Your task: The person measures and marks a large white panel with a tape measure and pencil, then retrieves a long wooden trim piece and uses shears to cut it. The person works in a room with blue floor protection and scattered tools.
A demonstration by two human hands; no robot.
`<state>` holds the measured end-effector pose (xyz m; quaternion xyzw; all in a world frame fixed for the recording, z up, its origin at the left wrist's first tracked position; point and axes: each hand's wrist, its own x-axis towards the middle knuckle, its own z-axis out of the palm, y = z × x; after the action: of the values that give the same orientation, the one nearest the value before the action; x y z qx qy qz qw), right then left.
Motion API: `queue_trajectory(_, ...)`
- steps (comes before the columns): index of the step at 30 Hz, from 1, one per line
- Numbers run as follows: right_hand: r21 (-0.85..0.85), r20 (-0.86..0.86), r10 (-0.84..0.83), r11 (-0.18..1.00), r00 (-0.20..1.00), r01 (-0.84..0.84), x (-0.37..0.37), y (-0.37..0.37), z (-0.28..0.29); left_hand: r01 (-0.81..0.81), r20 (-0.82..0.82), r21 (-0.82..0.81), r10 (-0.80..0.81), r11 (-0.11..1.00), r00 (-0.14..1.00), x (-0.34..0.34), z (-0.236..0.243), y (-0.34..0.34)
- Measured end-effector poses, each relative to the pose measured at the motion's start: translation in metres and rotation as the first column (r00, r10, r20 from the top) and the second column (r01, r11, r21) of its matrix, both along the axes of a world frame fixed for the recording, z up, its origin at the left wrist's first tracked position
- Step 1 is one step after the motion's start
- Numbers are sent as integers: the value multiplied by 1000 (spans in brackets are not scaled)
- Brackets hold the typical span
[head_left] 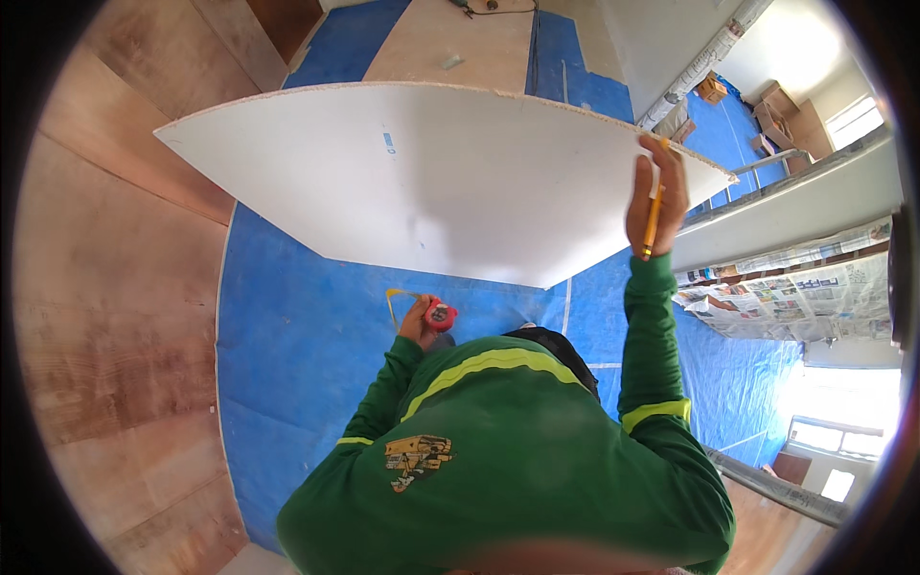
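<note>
A large white board [498,182] with a rough, crumbly top edge, like plasterboard, stands upright in front of me. My left hand [415,324] is closed round a red tape measure [441,314] low by my waist. A short bent length of yellow blade [391,305] sticks out from it. Raised at the board's right end, my right hand [663,187] has a yellow pencil [654,222] tucked between its fingers, pointing down. Its fingertips are at the top edge; whether they press on the board I cannot tell.
Blue sheeting [287,345] covers the floor. Brown wooden panels [125,335] line the left side. Newspaper-covered surfaces [805,292] and a wrapped pipe [704,62] are on the right. Behind the board lies a pale sheet [450,48] with a corded tool at its far end. Cardboard boxes [711,89] stand far right.
</note>
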<state>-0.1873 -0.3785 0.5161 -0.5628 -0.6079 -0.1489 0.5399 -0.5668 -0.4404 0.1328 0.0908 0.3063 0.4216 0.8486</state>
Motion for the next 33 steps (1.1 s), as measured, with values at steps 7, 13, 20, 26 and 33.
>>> queue_trajectory(7,80,-485,-194,961,853,264,79,-51,-15,-528,12,-103,532,843,846,-66,-15,20)
queue_trajectory(13,-139,-632,-438,876,639,462,110,-91,-68,-816,177,37,799,577,574,-197,-9,50)
queue_trajectory(20,-178,-776,-407,874,481,452,74,-97,-127,-863,145,142,852,485,503,-311,27,69)
queue_trajectory(26,-237,-704,-436,888,561,394,27,-95,-140,-870,-23,128,879,475,477,-331,28,82)
queue_trajectory(33,-237,-659,-317,948,682,212,-32,-77,-107,-648,-224,124,658,751,719,-287,-4,61)
